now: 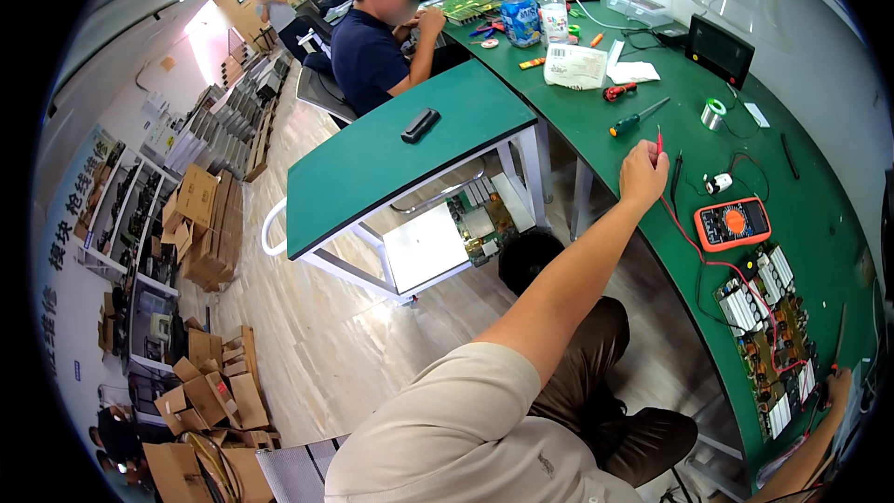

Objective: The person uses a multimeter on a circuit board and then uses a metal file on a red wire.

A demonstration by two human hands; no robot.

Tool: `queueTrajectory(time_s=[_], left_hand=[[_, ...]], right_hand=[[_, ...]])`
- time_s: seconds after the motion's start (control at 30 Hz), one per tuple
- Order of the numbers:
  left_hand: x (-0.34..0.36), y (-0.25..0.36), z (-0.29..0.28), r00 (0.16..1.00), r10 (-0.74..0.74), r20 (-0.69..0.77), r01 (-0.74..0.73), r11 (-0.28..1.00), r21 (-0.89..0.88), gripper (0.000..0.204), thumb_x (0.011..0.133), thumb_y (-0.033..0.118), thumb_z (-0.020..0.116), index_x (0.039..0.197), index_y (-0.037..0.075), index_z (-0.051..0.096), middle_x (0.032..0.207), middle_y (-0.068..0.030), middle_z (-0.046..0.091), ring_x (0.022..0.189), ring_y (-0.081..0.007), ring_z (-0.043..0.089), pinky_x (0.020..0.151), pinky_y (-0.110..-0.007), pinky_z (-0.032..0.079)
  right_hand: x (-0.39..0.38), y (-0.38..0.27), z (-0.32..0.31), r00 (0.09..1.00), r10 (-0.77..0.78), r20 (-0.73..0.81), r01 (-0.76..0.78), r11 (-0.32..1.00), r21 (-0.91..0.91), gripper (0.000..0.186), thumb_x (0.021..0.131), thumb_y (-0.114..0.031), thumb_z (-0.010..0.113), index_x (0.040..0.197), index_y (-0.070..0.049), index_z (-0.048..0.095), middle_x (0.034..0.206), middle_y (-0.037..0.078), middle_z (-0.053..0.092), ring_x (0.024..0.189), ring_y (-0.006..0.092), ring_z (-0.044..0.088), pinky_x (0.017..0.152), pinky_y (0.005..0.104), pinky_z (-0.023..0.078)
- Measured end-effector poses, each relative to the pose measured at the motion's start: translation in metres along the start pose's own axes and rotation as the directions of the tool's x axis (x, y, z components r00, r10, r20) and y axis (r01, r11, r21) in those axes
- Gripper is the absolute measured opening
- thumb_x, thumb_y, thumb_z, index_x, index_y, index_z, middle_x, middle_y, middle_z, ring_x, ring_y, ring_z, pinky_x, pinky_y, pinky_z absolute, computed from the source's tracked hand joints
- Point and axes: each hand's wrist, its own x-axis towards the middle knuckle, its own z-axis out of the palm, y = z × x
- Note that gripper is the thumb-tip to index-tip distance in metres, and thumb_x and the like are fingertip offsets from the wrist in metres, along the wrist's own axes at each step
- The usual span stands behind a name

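Head-worn fisheye, looking down rightward, near green workbench point(670, 251)

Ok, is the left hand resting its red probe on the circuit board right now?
No. The left hand holds the red probe raised over the green table, well away from the circuit board, beyond the orange multimeter.

The person's left arm is stretched far out in front, bare from the short sleeve down to the wrist. The left hand point(643, 174) is curled into a loose fist with its back facing up, and the fingers pinch something thin and red. The right arm comes in low at the bottom corner, and only a bit of it shows. The right hand point(838, 387) is near the edge, fingers bent down; its grip is hard to make out.
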Motion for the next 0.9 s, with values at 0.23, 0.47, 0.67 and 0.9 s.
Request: queueTrajectory(time_s=[0.23,0.47,0.67,0.9], left_hand=[[0.000,0.004,0.003,0.999,0.033,0.004,-0.033,0.999,-0.032,0.025,0.087,0.022,0.060,0.099,0.002,0.052,0.086,-0.0187,0.067,0.081,-0.0379,0.065,0.073,-0.047,0.050],[-0.004,-0.005,-0.019,0.999,-0.031,-0.037,0.032,0.999,0.018,0.024,0.087,0.021,0.062,0.096,0.001,0.054,0.075,-0.0143,0.065,0.071,-0.0326,0.065,0.067,-0.043,0.050],[-0.004,0.005,0.005,1.000,0.006,-0.003,-0.006,0.998,-0.055,0.023,0.087,0.021,0.062,0.096,0.001,0.053,0.075,-0.0144,0.065,0.072,-0.0326,0.064,0.068,-0.043,0.050],[-0.005,0.008,-0.003,1.000,0.000,-0.010,0.000,1.000,-0.019,0.024,0.087,0.021,0.062,0.097,0.001,0.053,0.075,-0.0144,0.065,0.072,-0.0328,0.064,0.068,-0.043,0.050]], right_hand=[[-0.007,-0.002,-0.040,0.976,-0.033,-0.213,0.029,0.999,-0.021,0.022,0.086,-0.017,0.059,0.085,0.003,0.050,0.073,0.020,0.053,0.075,0.0385,0.057,0.068,0.0466,0.043],[-0.076,-0.132,-0.084,0.987,0.161,-0.027,-0.117,0.810,0.575,0.022,0.095,-0.025,0.052,0.088,-0.005,0.051,0.060,0.003,0.048,0.042,0.0128,0.046,0.038,0.0278,0.035],[-0.177,-0.220,-0.135,0.982,0.178,-0.057,-0.001,0.309,0.951,0.019,0.096,-0.023,0.051,0.106,-0.008,0.051,0.066,-0.001,0.049,0.042,0.0072,0.042,0.035,0.0223,0.030],[-0.246,-0.332,-0.146,0.983,0.174,-0.056,0.051,0.033,0.998,0.031,0.096,-0.021,0.049,0.120,-0.002,0.046,0.080,0.004,0.051,0.047,0.0091,0.044,0.036,0.0211,0.033]])
